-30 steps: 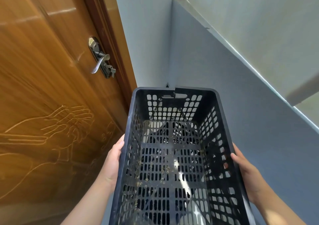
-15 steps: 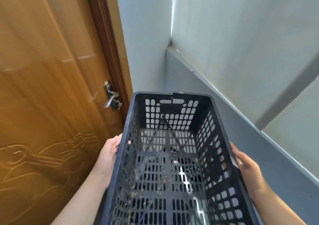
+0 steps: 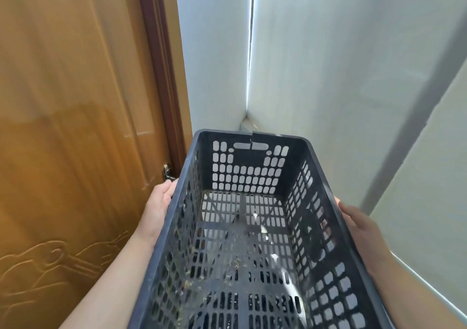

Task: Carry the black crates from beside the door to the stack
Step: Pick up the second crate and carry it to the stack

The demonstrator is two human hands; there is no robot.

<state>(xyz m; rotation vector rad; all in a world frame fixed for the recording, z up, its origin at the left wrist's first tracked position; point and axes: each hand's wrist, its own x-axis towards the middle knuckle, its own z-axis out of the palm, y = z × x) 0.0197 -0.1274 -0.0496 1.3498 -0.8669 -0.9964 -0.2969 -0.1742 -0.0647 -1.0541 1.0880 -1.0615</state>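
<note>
I hold one black perforated plastic crate (image 3: 246,167) in front of me, lifted in the air, its open top facing me. It is empty apart from bits of dry debris on its slotted floor. My left hand (image 3: 158,208) grips the crate's left long wall from outside. My right hand (image 3: 360,226) grips the right long wall, fingers over the rim. The stack and any other crates are out of view.
A wooden door (image 3: 70,126) with a dark frame fills the left side; its metal handle (image 3: 167,172) shows just beyond my left hand. Pale walls (image 3: 328,76) meet in a corner straight ahead.
The view has tilted upward: the door handle and wall corner have slid down in the frame. The crate stays held in both hands, now seeming higher against the wall.
</note>
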